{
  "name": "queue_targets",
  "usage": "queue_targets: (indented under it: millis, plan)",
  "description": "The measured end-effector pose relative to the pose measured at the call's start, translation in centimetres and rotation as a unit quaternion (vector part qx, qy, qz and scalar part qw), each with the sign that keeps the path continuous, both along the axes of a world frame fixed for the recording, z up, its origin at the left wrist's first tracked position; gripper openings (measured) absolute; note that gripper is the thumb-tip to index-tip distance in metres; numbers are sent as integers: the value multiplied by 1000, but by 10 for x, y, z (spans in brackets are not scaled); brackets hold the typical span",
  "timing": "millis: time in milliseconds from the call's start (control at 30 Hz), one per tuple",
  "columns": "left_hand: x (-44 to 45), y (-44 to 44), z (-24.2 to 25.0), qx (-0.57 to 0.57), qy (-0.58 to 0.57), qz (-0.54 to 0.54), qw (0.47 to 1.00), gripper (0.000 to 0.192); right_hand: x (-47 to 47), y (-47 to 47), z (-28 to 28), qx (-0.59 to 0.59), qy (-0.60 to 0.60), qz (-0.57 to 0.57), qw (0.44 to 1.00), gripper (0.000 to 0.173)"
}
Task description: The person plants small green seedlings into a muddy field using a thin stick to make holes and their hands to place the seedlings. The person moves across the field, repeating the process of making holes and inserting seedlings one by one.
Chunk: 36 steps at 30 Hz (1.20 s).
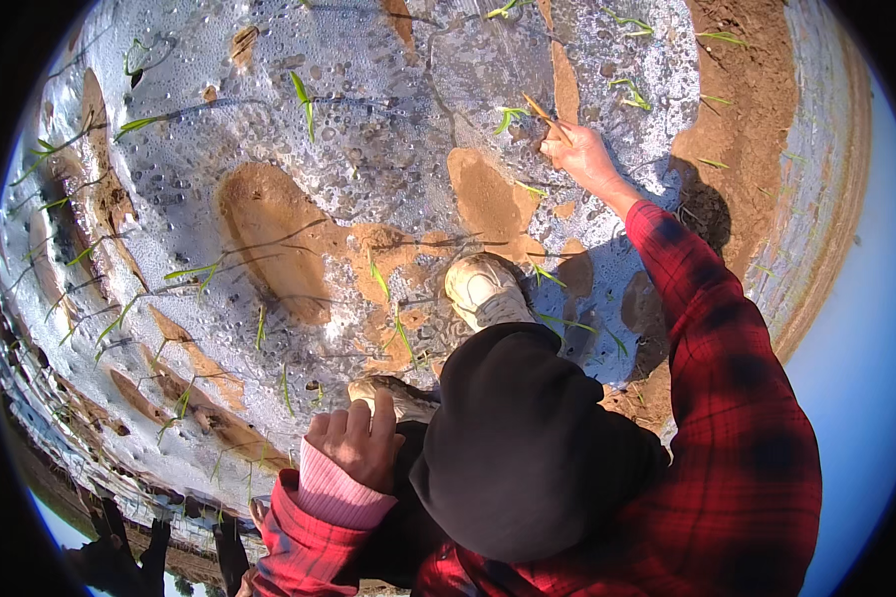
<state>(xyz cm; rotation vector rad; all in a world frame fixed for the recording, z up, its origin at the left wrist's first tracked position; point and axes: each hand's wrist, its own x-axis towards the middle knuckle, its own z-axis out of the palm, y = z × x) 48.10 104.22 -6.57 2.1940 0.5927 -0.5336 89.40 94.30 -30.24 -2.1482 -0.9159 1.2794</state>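
My right hand (584,155) reaches forward over plastic mulch film (388,164) that is beaded with water drops. It grips a thin wooden stick (543,116), whose tip points at a green seedling (509,118) with narrow leaves. Whether the tip touches the film cannot be told. Close to my body, my left hand (355,444) rests over dark clothing near my knee, its fingers slightly apart and with nothing visible in them. The palm is hidden. A soil-stained light shoe (484,287) stands ahead of the black cloth (530,440) in front of me.
Brown soil patches (272,239) lie on the film between more seedlings (304,104). A bare soil strip (743,97) runs along the right. My other shoe (392,395) is partly covered by my left hand. Dark figures of people (116,556) appear at the lower left rim.
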Motion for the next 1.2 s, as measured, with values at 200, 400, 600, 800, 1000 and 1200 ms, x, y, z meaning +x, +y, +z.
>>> queue_targets:
  millis: [200,400,600,800,1000,1200]
  plan:
    - [4,-28,24,-31,26,-18,999,50,0,1,3,-17,2,-10,1000,17]
    - [-1,-80,49,-32,60,-26,997,39,-2,6,0,-64,-10,-8,998,17]
    - [-17,-135,61,-5,75,17,997,19,-25,-39,63,-120,85,-89,985,48]
    - [-20,-182,122,-9,-18,35,999,16,-45,-179,210,-311,87,-76,943,27]
    - [0,-180,248,-49,-73,161,983,37,-57,-274,402,-364,171,-172,899,19]
    - [60,-94,343,-64,-108,279,952,33,-51,-221,512,-386,179,-233,875,28]
